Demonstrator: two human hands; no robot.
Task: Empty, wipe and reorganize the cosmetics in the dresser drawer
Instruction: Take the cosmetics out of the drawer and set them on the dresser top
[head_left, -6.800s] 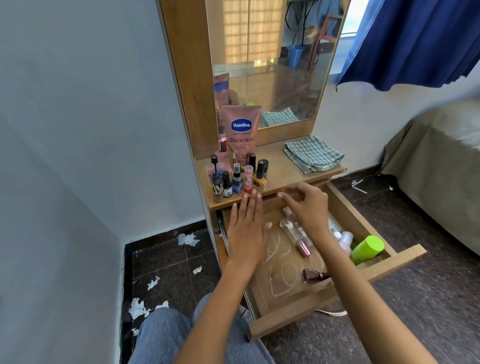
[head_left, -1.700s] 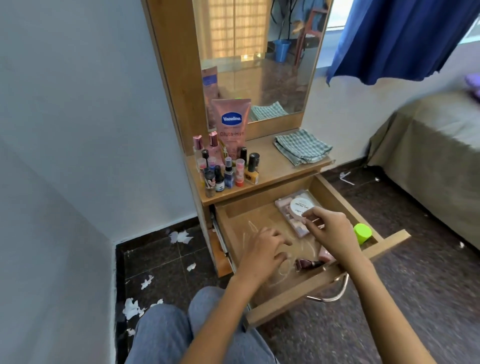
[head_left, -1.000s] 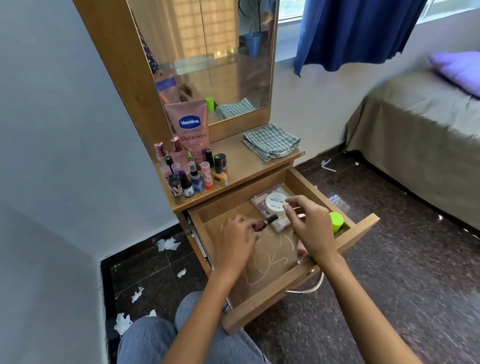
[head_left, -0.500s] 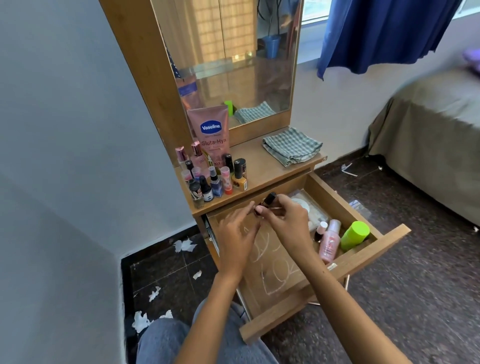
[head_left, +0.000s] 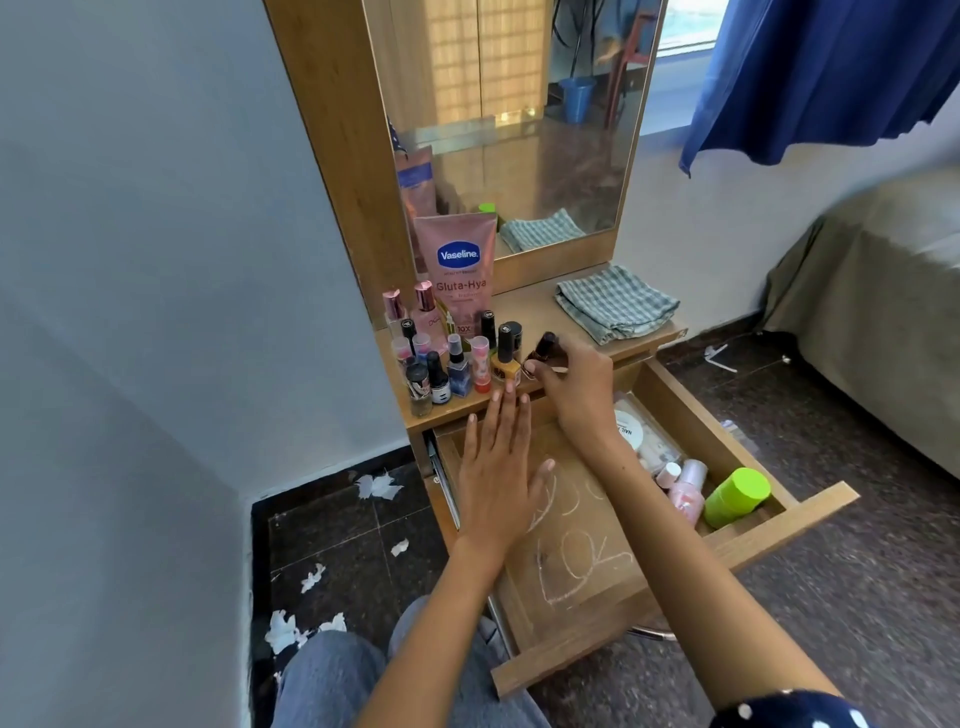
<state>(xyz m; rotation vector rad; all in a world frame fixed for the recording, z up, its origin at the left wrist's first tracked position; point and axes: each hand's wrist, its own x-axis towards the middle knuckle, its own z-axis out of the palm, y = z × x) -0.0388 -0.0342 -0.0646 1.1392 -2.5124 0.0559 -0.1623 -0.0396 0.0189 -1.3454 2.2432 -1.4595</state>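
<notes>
Drawer (head_left: 779, 525) of the dresser is pulled out, and its wooden floor shows white chalky scribbles. A few things lie along its right side: a green-capped bottle (head_left: 736, 496) near the front corner, a small pink bottle (head_left: 687, 491) just beside it, and a white round jar (head_left: 631, 428) farther back on what looks like a clear packet — the arm hides part of it, so I cannot tell for sure.

Above the back of the drawer, the right hand (head_left: 574, 387) pinches a small dark bottle (head_left: 543, 351) with its fingers and thumb curled round it. The bottle is tilted and sits at the edge of the shelf (head_left: 540, 312), just beside a yellow nail polish bottle (head_left: 506, 364). The left hand (head_left: 496, 473) is flat and spread, fingers straight, over the left part of the drawer; its fingertips reach up near the front lip of the shelf, and it holds nothing.

On the shelf stands a crowd of little bottles (pink, blue, red and black caps), packed close on the left side. Behind them a big pink Vaseline tube (head_left: 460, 270) leans against the mirror (head_left: 509, 114). A folded checked cloth (head_left: 615, 304) lies on the right side of the shelf, well apart from the bottles.

Bits of torn white paper (head_left: 379, 486) lie on the dark floor to the left. A blue curtain (head_left: 821, 73) hangs at the top right — under it is a bed (head_left: 883, 291) with a grey-brown cover.
</notes>
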